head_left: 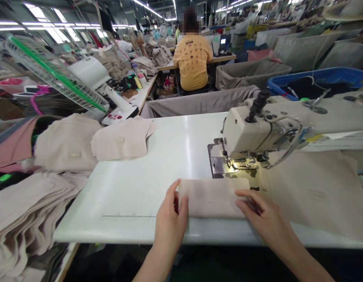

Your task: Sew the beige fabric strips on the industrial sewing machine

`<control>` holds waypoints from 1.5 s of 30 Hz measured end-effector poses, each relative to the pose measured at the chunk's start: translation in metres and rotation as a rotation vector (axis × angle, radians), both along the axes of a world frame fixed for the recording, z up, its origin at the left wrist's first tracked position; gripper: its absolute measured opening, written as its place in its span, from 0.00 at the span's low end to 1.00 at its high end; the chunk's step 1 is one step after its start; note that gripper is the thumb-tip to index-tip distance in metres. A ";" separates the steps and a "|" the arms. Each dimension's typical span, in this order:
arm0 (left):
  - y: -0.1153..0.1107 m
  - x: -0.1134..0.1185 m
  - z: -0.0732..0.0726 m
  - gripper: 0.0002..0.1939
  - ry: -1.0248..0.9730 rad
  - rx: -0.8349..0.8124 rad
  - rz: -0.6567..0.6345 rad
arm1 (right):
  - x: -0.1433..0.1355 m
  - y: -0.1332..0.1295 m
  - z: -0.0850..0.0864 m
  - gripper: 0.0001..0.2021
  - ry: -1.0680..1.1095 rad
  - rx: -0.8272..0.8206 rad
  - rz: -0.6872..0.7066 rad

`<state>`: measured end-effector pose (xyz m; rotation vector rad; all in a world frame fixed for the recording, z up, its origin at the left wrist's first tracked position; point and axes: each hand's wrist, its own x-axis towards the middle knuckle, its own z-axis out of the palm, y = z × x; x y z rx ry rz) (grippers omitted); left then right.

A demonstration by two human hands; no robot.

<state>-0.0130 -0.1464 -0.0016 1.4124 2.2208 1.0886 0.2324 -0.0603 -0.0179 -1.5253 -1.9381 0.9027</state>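
A small beige fabric piece [212, 197] lies flat on the white table, just in front of the sewing machine [248, 125]. My left hand [171, 211] pinches its left edge between thumb and fingers. At the piece's right edge, my right hand [262, 211] holds it the same way, with thumb and index finger near its corner. The lit needle area and metal plate [219, 166] are right behind the fabric. Larger beige fabric [316, 192] lies to the right, partly behind my right forearm.
Beige pieces [123, 139] lie at the table's back left, beside another pile [67, 145]. Stacked fabric [26, 211] hangs at the left. A white fan [90, 74] stands behind. A person in a yellow shirt [193, 60] sits ahead; a blue bin [316, 82] is at the back right.
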 end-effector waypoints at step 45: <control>0.003 -0.009 -0.001 0.12 0.022 0.088 -0.162 | 0.014 -0.006 -0.006 0.17 -0.070 0.005 0.015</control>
